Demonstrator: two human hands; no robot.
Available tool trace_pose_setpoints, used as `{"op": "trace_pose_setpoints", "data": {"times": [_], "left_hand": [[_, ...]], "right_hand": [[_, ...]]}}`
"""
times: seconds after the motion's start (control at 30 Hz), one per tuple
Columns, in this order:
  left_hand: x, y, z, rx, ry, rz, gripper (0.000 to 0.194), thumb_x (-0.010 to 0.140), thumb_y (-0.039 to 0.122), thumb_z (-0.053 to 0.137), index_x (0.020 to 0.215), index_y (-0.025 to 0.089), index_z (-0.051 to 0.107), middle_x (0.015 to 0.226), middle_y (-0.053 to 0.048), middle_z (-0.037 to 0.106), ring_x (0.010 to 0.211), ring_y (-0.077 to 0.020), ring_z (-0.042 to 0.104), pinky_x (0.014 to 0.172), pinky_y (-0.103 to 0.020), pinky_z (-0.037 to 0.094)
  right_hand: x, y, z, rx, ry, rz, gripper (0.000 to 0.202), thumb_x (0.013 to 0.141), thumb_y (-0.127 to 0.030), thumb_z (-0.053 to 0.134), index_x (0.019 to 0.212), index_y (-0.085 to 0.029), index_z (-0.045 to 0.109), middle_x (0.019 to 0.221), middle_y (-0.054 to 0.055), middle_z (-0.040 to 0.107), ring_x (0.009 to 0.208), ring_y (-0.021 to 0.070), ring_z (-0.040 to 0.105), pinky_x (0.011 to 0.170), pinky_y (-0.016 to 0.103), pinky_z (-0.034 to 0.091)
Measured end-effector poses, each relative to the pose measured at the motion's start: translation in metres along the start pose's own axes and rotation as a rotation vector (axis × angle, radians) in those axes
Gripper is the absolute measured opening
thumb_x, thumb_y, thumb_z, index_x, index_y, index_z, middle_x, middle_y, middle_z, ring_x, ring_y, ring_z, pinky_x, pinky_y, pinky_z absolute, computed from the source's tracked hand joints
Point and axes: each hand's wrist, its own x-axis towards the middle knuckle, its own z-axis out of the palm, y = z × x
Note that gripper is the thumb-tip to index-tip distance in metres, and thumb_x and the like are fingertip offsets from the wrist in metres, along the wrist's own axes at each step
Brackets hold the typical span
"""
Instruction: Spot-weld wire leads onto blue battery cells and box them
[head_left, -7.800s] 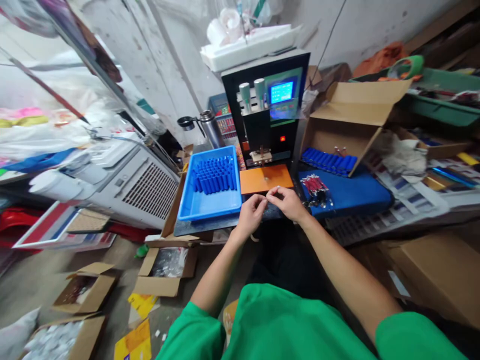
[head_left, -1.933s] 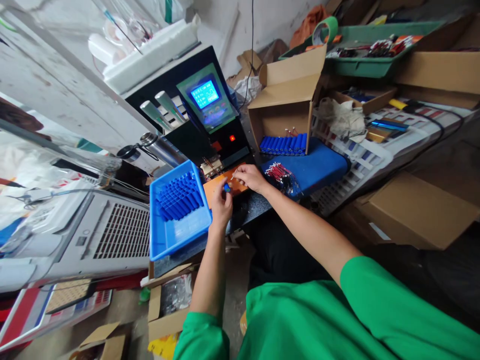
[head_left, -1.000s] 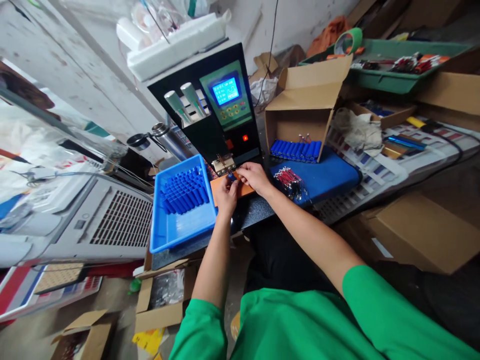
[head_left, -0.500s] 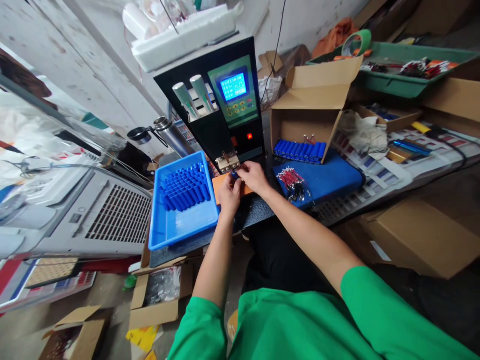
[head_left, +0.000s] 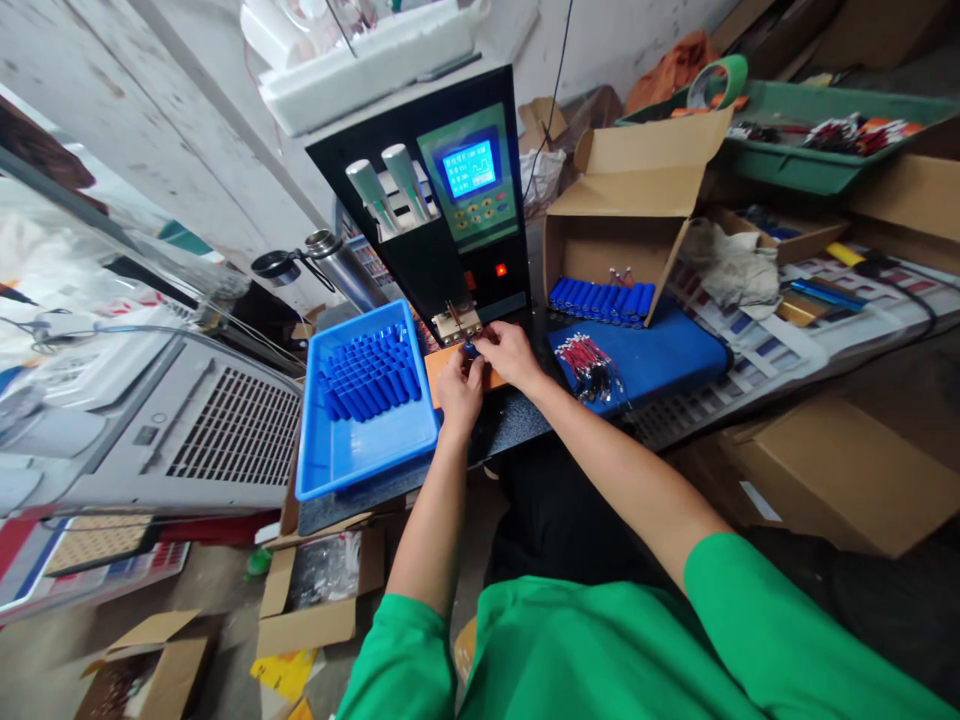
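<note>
My left hand (head_left: 459,388) is closed around a blue battery cell (head_left: 470,349), whose end shows between the fingertips. Close against it, my right hand (head_left: 511,355) is pinched at the top of the cell; what its fingers hold is too small to make out. Both hands are just under the electrode pins (head_left: 456,316) of a black spot welder (head_left: 420,270) with a lit screen. An orange block (head_left: 444,364) lies beneath the hands. Left of them, a blue tray (head_left: 352,468) holds rows of blue cells (head_left: 371,375). To the right lies a bundle of red and black wire leads (head_left: 589,365).
An open cardboard box (head_left: 615,245) with blue cells (head_left: 600,298) stands right of the welder on a blue surface (head_left: 667,350). A steel flask (head_left: 345,270) is behind the tray. Farther right sits a green tray (head_left: 795,160). Cardboard boxes (head_left: 311,620) are on the floor.
Both hands stay at the electrodes with hardly any movement. The whole view has shifted very slightly.
</note>
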Motion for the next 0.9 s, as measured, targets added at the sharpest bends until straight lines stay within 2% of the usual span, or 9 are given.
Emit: {"op": "trace_pose_setpoints", "data": {"times": [0.4, 0.63, 0.9], "left_hand": [[-0.001, 0.001, 0.0, 0.001, -0.004, -0.006, 0.02, 0.093, 0.035, 0.06, 0.106, 0.022, 0.067, 0.085, -0.003, 0.071, 0.073, -0.0175, 0.063, 0.069, -0.028, 0.047], [0.0, 0.001, 0.0, -0.007, -0.004, 0.02, 0.017, 0.091, 0.034, 0.06, 0.101, 0.022, 0.068, 0.085, -0.004, 0.071, 0.074, -0.0174, 0.063, 0.069, -0.028, 0.047], [-0.001, 0.001, 0.001, 0.051, 0.009, -0.001, 0.02, 0.088, 0.038, 0.063, 0.097, 0.021, 0.067, 0.076, -0.002, 0.066, 0.068, -0.0166, 0.059, 0.064, -0.027, 0.042]], "right_hand": [[-0.001, 0.001, 0.0, 0.02, -0.008, 0.005, 0.015, 0.08, -0.031, 0.061, 0.074, -0.017, 0.063, 0.071, 0.0, 0.067, 0.069, 0.0157, 0.06, 0.066, 0.026, 0.043], [-0.002, -0.001, -0.003, -0.031, -0.041, 0.027, 0.015, 0.084, -0.03, 0.06, 0.078, -0.017, 0.066, 0.079, 0.003, 0.071, 0.077, 0.0171, 0.065, 0.073, 0.027, 0.048], [-0.027, -0.008, -0.015, -0.137, -0.05, 0.02, 0.011, 0.084, -0.027, 0.065, 0.086, -0.017, 0.069, 0.082, 0.004, 0.074, 0.078, 0.0179, 0.068, 0.075, 0.028, 0.051]]}}
